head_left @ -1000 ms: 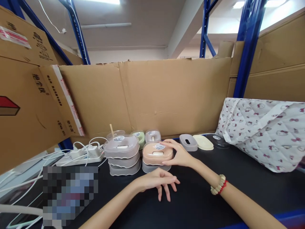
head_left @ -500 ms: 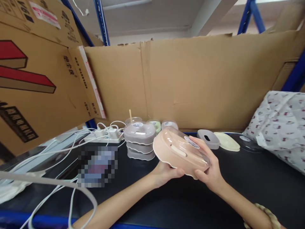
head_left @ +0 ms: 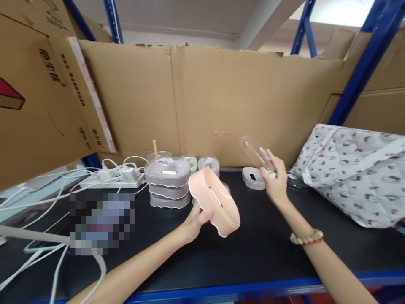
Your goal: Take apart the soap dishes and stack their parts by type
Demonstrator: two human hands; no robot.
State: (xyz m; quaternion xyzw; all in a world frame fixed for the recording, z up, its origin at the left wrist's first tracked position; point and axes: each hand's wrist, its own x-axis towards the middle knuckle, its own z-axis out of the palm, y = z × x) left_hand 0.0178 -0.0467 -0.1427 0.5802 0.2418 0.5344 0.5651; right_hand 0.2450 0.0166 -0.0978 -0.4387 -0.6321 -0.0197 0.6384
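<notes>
On my far-off screen I see a black counter [head_left: 259, 257]. A big patterned bag [head_left: 354, 177] sits at the right, a gray box stack [head_left: 169, 181] toward the left. My left hand [head_left: 194, 221] holds the pink box [head_left: 218, 204], tipped up near the stack. My right hand's [head_left: 276, 181] fingers pinch a clear lid [head_left: 253, 151], apart from that box.

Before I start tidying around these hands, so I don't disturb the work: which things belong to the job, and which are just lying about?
Belonging to the job, it seems:
peach slotted piece, in the left hand;
clear cover, in the right hand;
stacked grey boxes, similarly shaped.

Just lying about, apparently:
power strip;
white cables;
quilted bag.
</notes>
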